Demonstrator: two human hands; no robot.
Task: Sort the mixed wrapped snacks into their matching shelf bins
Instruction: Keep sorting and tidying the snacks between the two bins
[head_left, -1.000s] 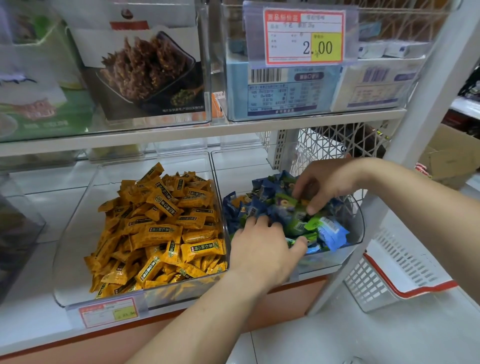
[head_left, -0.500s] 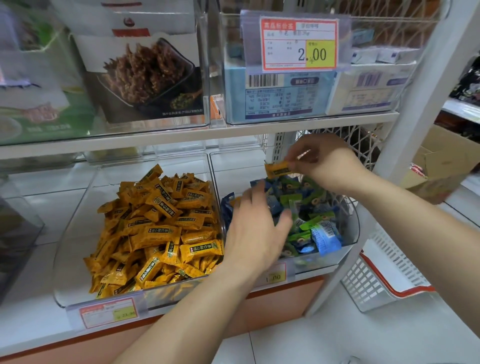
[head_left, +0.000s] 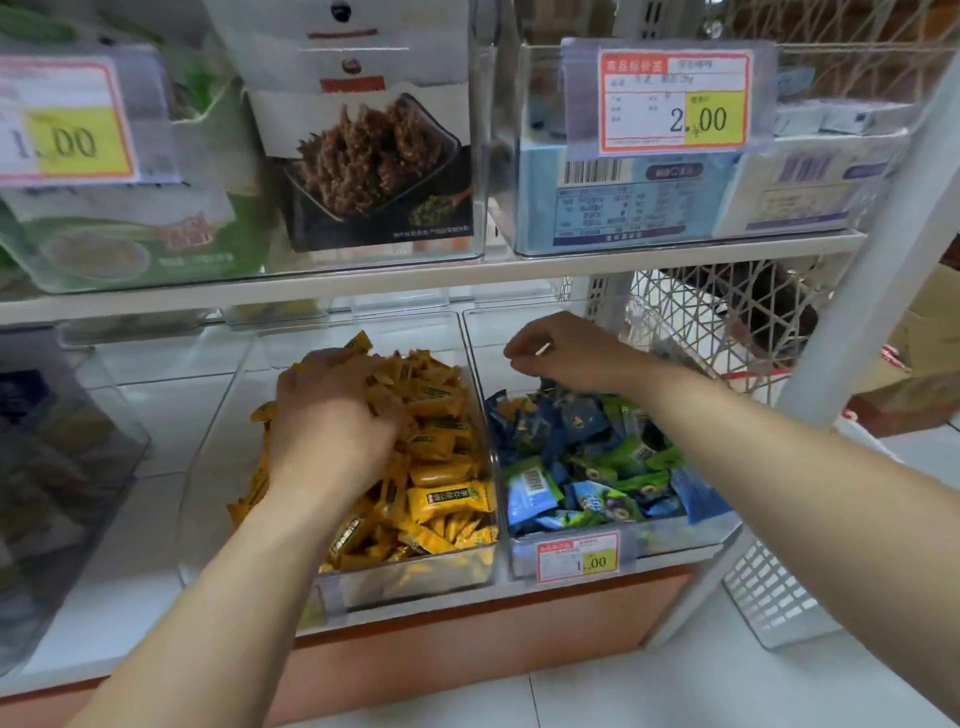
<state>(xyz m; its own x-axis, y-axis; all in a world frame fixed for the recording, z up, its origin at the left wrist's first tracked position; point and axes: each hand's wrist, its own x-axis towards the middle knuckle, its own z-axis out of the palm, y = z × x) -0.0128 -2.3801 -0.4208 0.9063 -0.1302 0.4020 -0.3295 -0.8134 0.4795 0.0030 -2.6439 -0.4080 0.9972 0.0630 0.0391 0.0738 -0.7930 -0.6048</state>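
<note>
On the lower board of a white metal shelf (head_left: 171, 415) sit two clear, hard plastic bins with sloped fronts, side by side and touching. The left bin (head_left: 415, 582) holds a heap of yellow wrapped snacks (head_left: 447, 499): small oblong pillow packs in glossy foil with crimped ends, lying at every angle. One near the front has its long axis running left to right, and another at the back stands tilted on end. The right bin (head_left: 675, 540) holds crinkled blue and green wrapped snacks (head_left: 587, 452), also jumbled.

The left hand (head_left: 332, 415) lies palm down on top of the yellow heap with its fingers bent into the wrappers; I cannot tell whether it grips any. The right hand (head_left: 571, 353) hangs over the back of the blue and green pile, apart from it, fingers curled with the tips drawn together by a thin pale sliver; I cannot tell whether it pinches anything.

A red-bordered price tag (head_left: 577, 556) is on the right bin's front.
</note>
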